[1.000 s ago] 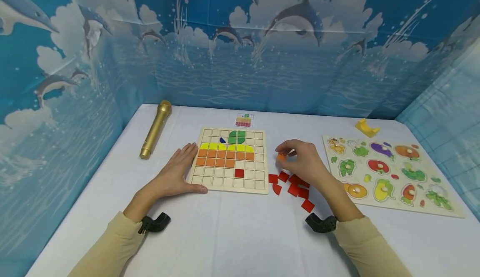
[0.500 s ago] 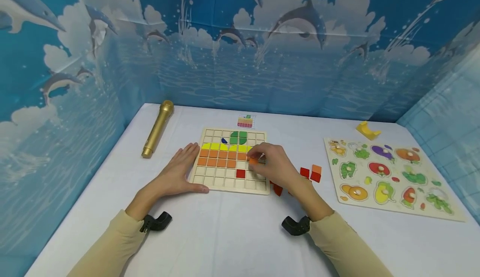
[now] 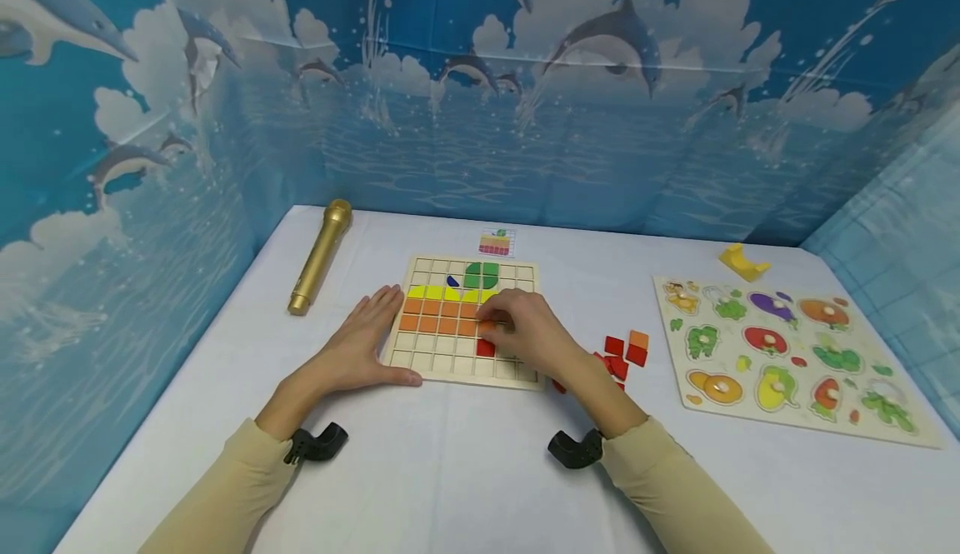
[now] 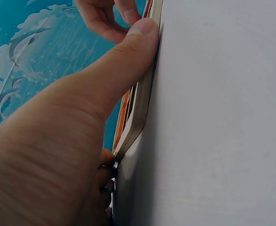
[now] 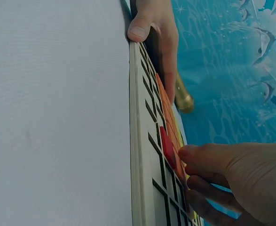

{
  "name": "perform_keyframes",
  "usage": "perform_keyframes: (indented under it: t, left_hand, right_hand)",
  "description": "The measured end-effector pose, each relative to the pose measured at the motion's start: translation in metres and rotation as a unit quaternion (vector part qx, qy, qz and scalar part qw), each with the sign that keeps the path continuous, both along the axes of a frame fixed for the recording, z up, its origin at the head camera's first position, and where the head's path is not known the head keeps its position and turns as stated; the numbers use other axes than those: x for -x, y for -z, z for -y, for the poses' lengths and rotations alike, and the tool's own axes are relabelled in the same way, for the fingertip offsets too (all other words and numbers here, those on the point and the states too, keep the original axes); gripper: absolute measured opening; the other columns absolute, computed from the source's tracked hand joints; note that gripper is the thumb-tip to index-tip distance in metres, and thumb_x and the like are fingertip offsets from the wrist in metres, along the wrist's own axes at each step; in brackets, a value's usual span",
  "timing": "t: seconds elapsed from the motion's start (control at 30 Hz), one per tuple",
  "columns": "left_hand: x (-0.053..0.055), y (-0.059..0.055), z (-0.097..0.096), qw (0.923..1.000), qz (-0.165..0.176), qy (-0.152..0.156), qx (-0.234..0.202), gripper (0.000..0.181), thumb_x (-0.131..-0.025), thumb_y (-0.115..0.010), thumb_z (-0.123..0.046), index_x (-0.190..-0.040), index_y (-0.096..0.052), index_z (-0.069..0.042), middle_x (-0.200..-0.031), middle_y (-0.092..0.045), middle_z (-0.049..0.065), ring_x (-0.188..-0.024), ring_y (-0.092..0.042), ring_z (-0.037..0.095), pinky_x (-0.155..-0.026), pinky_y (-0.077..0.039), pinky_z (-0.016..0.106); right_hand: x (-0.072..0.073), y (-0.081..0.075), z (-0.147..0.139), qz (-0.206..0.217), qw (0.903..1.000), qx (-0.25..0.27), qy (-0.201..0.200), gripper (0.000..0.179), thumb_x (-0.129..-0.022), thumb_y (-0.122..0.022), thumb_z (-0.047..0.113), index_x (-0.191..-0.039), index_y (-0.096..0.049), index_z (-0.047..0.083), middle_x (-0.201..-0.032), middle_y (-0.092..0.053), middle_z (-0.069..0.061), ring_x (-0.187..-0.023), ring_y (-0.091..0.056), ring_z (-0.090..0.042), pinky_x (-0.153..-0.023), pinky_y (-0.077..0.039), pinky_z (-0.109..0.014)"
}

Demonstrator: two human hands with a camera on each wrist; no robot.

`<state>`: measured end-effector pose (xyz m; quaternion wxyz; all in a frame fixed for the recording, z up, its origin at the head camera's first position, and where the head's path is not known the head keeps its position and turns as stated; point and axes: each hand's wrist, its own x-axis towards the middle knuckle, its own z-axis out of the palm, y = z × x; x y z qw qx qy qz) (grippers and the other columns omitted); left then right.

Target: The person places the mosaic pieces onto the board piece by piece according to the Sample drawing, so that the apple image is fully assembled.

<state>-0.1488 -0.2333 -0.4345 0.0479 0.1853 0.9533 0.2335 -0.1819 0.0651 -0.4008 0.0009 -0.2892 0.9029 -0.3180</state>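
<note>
On the white table lies a wooden grid board (image 3: 442, 363) holding orange square tiles (image 3: 430, 323), yellow pieces (image 3: 433, 292), green pieces (image 3: 482, 275) and a small dark blue piece (image 3: 452, 281). A red square tile (image 3: 485, 348) sits lower in the grid. My left hand (image 3: 352, 352) rests spread against the board's left edge; in the left wrist view its thumb (image 4: 140, 35) presses the near rim. Above the grid, my right hand (image 3: 534, 333) pinches an orange square tile (image 3: 486, 327) at the right end of the lower orange row, partly hidden by the fingers.
Loose red tiles (image 3: 617, 367) lie right of the board, partly behind the right forearm, with an orange tile (image 3: 638, 339) among them. A picture card (image 3: 497, 242), a gold microphone (image 3: 321, 258), a vegetable puzzle board (image 3: 795, 411) and a yellow curved piece (image 3: 744, 263) surround them.
My right hand has carried the orange tile leftward from the loose pile to the grid, then slightly further left and down onto the row. The left hand stays at the board's edge.
</note>
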Motion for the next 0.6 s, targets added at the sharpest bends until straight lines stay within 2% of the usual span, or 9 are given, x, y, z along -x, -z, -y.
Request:
perform_keyframes:
  t: [0.1,0.27,0.6]
  left_hand:
    - [0.000,0.000,0.000,1.0000,-0.002,0.001,0.002,0.138,-0.072,-0.087,-0.069,-0.167,-0.015,0.001,-0.177,-0.012,0.016,-0.165,-0.006,0.032,-0.135,-0.005,0.052]
    - [0.000,0.000,0.001,1.0000,-0.004,0.001,0.000,0.138,-0.072,-0.087,-0.069,-0.167,-0.015,0.001,-0.177,-0.012,0.016,-0.165,-0.007,0.033,-0.135,-0.005,0.053]
    - [0.000,0.001,0.000,1.0000,-0.007,0.003,-0.003,0.138,-0.072,-0.087,-0.068,-0.167,-0.016,0.002,-0.177,-0.012,0.017,-0.165,-0.007,0.034,-0.135,-0.005,0.053]
  right_hand:
    - [-0.001,0.001,-0.005,-0.005,0.9999,-0.005,0.008,0.021,-0.093,-0.082,0.015,-0.113,-0.079,0.009,-0.110,-0.077,-0.004,-0.100,-0.068,-0.019,-0.093,-0.059,-0.038]
    - [-0.004,-0.001,-0.020,-0.002,0.9996,-0.008,0.029,0.020,-0.093,-0.081,0.016,-0.112,-0.079,0.010,-0.105,-0.076,-0.002,-0.096,-0.067,-0.019,-0.085,-0.061,-0.036]
    - [-0.008,-0.003,-0.077,0.005,0.9964,-0.020,0.082,0.025,-0.093,-0.081,0.015,-0.117,-0.078,0.010,-0.109,-0.074,-0.005,-0.099,-0.066,-0.023,-0.088,-0.063,-0.042]
